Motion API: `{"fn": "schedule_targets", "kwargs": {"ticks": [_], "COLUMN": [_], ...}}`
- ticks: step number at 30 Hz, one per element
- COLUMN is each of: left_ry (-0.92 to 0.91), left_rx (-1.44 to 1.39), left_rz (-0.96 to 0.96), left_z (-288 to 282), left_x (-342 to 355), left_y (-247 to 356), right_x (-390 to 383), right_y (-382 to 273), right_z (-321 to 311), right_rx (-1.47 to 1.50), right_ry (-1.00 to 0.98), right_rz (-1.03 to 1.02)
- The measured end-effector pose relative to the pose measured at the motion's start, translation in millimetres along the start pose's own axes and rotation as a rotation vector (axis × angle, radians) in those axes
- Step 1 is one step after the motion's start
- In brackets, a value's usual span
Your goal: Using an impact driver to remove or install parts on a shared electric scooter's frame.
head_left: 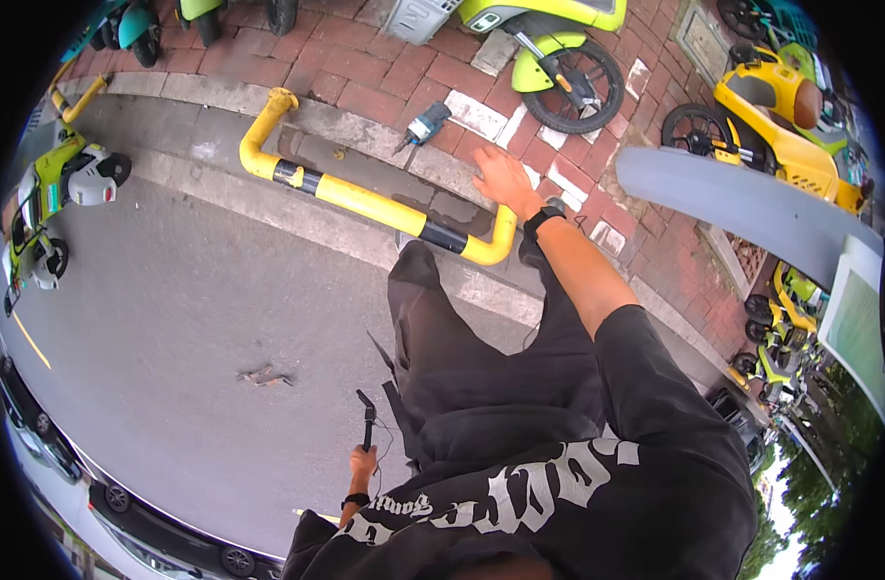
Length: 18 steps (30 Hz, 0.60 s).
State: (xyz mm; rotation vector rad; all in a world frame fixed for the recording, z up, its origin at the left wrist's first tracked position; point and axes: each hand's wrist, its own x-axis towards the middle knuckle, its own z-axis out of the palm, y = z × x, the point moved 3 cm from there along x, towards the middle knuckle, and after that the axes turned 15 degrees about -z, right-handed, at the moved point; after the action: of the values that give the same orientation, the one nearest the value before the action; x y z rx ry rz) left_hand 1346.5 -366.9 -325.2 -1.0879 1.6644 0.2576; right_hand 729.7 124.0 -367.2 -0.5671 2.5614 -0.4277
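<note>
My right hand (506, 182) reaches out over the brick edge with its fingers stretched, holding nothing. It is nearest the right end of a low yellow-and-black tubular barrier (365, 205); whether it touches the tube I cannot tell. To its upper left, a blue-and-black cordless drill (425, 126) lies on the paving, its bit pointing toward the barrier. Down at my left side, my left hand (362, 460) is closed round a black stick-like handle (369, 418) with an angled tip. A thin dark cable hangs beside it. My feet are mostly hidden near the barrier.
Red brick paving (365, 63) meets a stone kerb (201, 184) and grey road (201, 300). A green scooter's front wheel (582, 92) stands beyond the drill. Yellow scooters (785, 126) line the right; another scooter (60, 198) stands far left. Cars (172, 527) are behind.
</note>
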Motion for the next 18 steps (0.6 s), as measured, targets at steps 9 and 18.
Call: {"fn": "schedule_targets", "kwargs": {"ticks": [9, 18], "left_ry": [0.02, -0.217], "left_rx": [-0.338, -0.411], "left_rz": [-0.317, 0.011], "left_z": [72.6, 37.7], "left_x": [-113.5, -136.8], "left_y": [88.5, 83.7], "right_x": [245.7, 150.3], "right_y": [68.6, 126.1], "right_z": [124.5, 47.7], "right_rx": [-0.578, 0.105], "right_ry": [-0.164, -0.026], "right_rz": [-0.462, -0.278]}}
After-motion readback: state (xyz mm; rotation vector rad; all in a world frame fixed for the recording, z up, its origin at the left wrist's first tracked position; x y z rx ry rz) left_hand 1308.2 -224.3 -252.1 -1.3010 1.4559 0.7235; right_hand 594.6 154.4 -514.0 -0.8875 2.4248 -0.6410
